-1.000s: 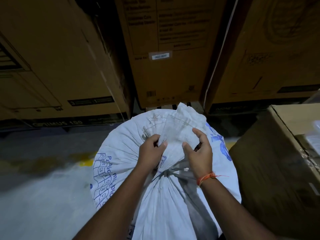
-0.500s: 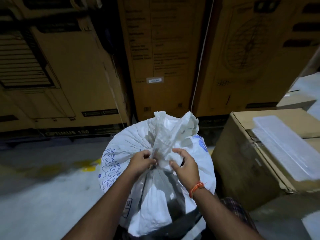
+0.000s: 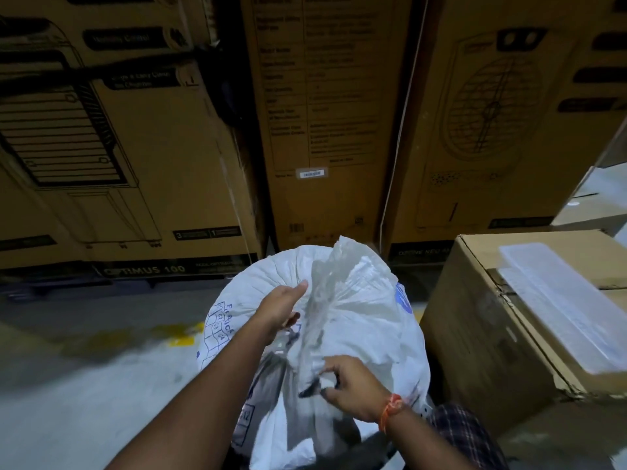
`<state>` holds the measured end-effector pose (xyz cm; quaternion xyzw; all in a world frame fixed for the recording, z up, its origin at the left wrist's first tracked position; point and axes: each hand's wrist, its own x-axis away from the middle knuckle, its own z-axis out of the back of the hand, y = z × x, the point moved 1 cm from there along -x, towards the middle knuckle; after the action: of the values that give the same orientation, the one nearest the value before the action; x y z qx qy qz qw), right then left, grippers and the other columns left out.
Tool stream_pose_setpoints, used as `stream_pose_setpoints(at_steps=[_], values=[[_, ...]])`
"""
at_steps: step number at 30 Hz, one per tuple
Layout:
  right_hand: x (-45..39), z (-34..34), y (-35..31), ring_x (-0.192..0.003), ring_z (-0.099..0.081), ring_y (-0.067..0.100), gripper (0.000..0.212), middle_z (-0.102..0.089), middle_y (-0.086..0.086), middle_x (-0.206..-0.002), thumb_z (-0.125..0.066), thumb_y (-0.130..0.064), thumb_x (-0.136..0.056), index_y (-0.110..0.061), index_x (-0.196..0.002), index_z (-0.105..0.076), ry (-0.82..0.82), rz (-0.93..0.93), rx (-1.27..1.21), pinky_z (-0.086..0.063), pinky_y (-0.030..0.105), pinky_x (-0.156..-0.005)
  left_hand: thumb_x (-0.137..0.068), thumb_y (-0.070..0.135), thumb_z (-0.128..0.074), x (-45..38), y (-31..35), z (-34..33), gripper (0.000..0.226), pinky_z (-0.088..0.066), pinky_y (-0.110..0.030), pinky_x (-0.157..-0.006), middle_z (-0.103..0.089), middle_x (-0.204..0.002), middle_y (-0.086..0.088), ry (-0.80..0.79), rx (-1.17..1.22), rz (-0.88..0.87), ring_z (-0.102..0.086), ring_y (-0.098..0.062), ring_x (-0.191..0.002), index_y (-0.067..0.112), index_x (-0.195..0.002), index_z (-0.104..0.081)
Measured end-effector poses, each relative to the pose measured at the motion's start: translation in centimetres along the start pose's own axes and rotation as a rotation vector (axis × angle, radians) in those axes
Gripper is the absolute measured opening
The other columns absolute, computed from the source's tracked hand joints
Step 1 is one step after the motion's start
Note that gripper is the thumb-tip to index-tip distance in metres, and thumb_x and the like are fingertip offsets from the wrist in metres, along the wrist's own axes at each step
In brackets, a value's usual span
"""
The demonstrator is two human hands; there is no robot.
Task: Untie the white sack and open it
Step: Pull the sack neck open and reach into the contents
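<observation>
Two bare hands work at the gathered neck of a white woven plastic sack [image 3: 359, 310] printed with blue lettering. Left hand [image 3: 280, 308]: fingers curled round the bunched fabric on the left side of the neck, thumb extended upward along the crumpled material, so that the loose mouth of the sack rises just beyond and to the right of the fingertips. Right hand [image 3: 353, 385]: nearer the camera and lower, its fingers [image 3: 330, 366] drawn together in a pinch on a dark strip [image 3: 310, 390] at the sack's neck; blur prevents telling whether this strip is a tie or a fold in shadow. An orange thread band [image 3: 388, 410] circles the right wrist. Between the two hands the neck fabric twists into a grey, creased ridge, and above them the mouth fans out in pale wrinkled folds. The rounded body of the sack bulges on either side of the forearms, directly in front of the person, with a patch of dark checked cloth [image 3: 464, 432] showing at lower right. Just beside the sack on the right stands a brown cardboard carton [image 3: 481, 320] with a clear plastic strip across its top. Behind the sack, tall brown printed cartons [image 3: 325, 130] stand in a row on a grey concrete floor [image 3: 84, 368] bearing a worn yellow mark [image 3: 176, 335].
</observation>
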<state>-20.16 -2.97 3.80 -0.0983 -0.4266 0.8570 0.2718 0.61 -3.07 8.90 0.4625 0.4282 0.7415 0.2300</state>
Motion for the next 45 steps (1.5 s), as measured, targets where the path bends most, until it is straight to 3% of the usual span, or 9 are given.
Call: stream_pose_setpoints(at_steps=[4, 7, 10, 14, 17, 24, 29, 36, 45], values=[[-1.1, 0.0, -1.9, -0.101, -0.065, 0.026, 0.034, -0.075, 0.005, -0.101, -0.052, -0.008, -0.07, -0.023, -0.098, -0.065, -0.235, 0.104, 0.247, -0.05, 0.028, -0.089, -0.082, 0.061, -0.077, -2.2, 1.7, -2.8, 0.099, -0.053, -0.04, -0.096, -0.049, -0.156, -0.007, -0.043, -0.216, -0.027, -0.058, -0.032, -0.131, 0.02, -0.16, -0.032], [-1.8, -0.1, -3.5, -0.111, -0.064, 0.032, 0.032, -0.072, 0.016, -0.114, -0.051, -0.013, -0.082, -0.011, -0.107, -0.071, -0.448, 0.088, 0.232, -0.049, 0.035, -0.099, -0.087, 0.04, -0.065, -4.8, 1.0, -3.8, 0.05, -0.055, -0.037, -0.099, -0.068, -0.134, -0.008, 0.109, -0.543, -0.098, -0.065, -0.03, -0.117, 0.017, -0.131, -0.063], [-0.6, 4.1, -2.7, -0.099, -0.064, 0.0, 0.036, -0.074, -0.012, -0.115, -0.058, -0.013, -0.095, -0.015, -0.129, -0.068, -0.521, 0.019, 0.066, -0.048, 0.02, -0.088, -0.094, 0.035, -0.065, -6.8, -0.5, -2.3, 0.035, -0.058, -0.045, -0.101, -0.075, -0.115, -0.012, 0.142, -0.147, 0.004, -0.071, -0.031, -0.104, 0.012, -0.119, -0.07], [-0.4, 11.6, 3.5, -0.066, -0.064, 0.028, 0.025, -0.074, 0.019, -0.082, -0.047, 0.003, -0.094, -0.008, -0.098, -0.069, 0.489, -0.402, -0.885, -0.047, 0.024, -0.046, -0.097, 0.022, -0.071, -7.8, -3.5, 1.7, 0.037, -0.063, -0.047, -0.08, -0.078, -0.102, -0.021, 0.096, 0.354, 0.157, -0.074, -0.036, -0.087, 0.0, -0.126, -0.067], [-1.9, 13.0, 12.3, -0.088, -0.07, 0.036, 0.032, -0.07, 0.018, -0.095, -0.052, 0.007, -0.092, -0.022, -0.09, -0.063, 1.061, -0.67, -0.601, -0.055, 0.034, -0.069, -0.101, 0.03, -0.066, -7.3, -5.1, 3.2, 0.038, -0.064, -0.04, -0.077, -0.081, -0.112, -0.017, 0.032, 0.423, 0.207, -0.078, -0.032, -0.095, 0.004, -0.128, -0.071], [-8.0, 10.0, 14.8, -0.083, -0.067, 0.03, 0.041, -0.072, 0.019, -0.093, -0.054, 0.016, -0.091, -0.009, -0.123, -0.06, 0.213, -0.565, -0.697, -0.056, 0.036, -0.071, -0.105, 0.054, -0.047, -7.4, -5.5, 2.9, 0.058, -0.06, -0.047, -0.102, -0.074, -0.131, -0.019, -0.127, 0.643, 0.179, -0.072, -0.034, -0.121, 0.006, -0.134, -0.065], [-8.9, 8.2, 15.6, -0.067, -0.074, 0.027, 0.022, -0.069, 0.03, -0.083, -0.057, 0.012, -0.091, 0.01, -0.111, -0.066, 0.54, -0.712, -0.698, -0.06, 0.034, -0.064, -0.104, 0.051, -0.05, -7.3, -6.1, 4.7, 0.059, -0.064, -0.043, -0.092, -0.074, -0.131, -0.019, -0.04, 0.886, 0.102, -0.077, -0.031, -0.111, 0.007, -0.141, -0.061], [-11.9, 6.4, 8.1, -0.086, -0.076, 0.025, 0.064, -0.077, 0.013, -0.105, -0.087, -0.021, -0.067, -0.01, -0.126, -0.065, 0.056, -0.383, -1.126, -0.059, 0.051, -0.088, -0.099, 0.055, -0.049, -6.2, -5.6, 4.4, 0.065, -0.06, -0.045, -0.098, -0.07, -0.139, -0.018, -0.147, 0.815, 0.079, -0.069, -0.032, -0.126, 0.008, -0.142, -0.062], [-14.0, 6.2, -0.2, -0.114, -0.07, 0.04, 0.033, -0.073, 0.023, -0.122, -0.074, -0.013, -0.086, -0.006, -0.118, -0.075, 0.336, -0.076, -1.214, -0.057, 0.052, -0.098, -0.1, 0.066, -0.041, -3.2, 0.2, 4.3, 0.068, -0.056, -0.053, -0.101, -0.077, -0.125, -0.016, -0.131, 0.883, -0.03, -0.075, -0.034, -0.113, 0.014, -0.132, -0.072]])
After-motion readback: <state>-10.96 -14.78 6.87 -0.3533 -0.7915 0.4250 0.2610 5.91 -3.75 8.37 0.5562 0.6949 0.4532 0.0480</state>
